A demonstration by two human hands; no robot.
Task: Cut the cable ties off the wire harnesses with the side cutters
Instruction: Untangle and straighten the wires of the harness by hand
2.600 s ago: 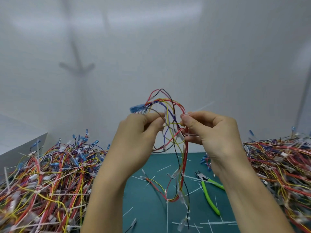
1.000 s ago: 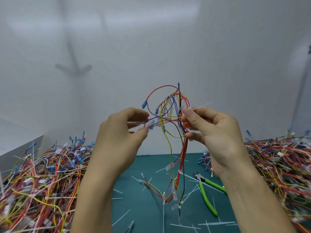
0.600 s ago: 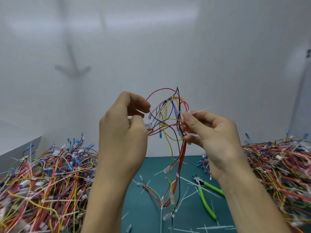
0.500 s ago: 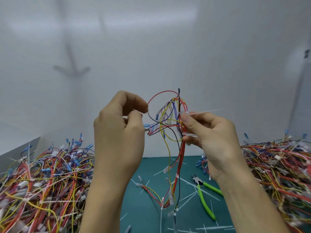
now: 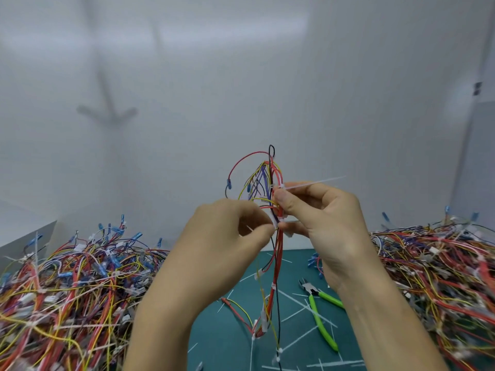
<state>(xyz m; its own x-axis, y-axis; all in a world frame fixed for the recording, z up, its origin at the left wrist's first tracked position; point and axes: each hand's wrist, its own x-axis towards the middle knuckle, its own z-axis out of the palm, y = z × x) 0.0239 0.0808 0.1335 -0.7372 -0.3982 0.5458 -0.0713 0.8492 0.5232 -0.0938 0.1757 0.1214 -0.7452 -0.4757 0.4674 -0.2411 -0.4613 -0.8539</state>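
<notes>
Held up over the table (image 5: pixel 227 333), the wire harness (image 5: pixel 277 263) is pinched in both grips: the right hand (image 5: pixel 326 223) just below a long-tailed cable tie (image 5: pixel 308 183), the left hand (image 5: pixel 214 253) slightly lower, probably to expose the ties. The side cutters (image 5: pixel 318 314) lie untouched toward the table's right edge.

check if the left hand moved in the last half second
Yes. Against the side cutters on the mat, the left hand dropped and shifted right toward the harness.

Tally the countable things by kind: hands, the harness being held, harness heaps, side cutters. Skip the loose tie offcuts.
hands: 2 (left hand, right hand)
held harness: 1
harness heaps: 2 (left heap, right heap)
side cutters: 1
Total: 6
</notes>
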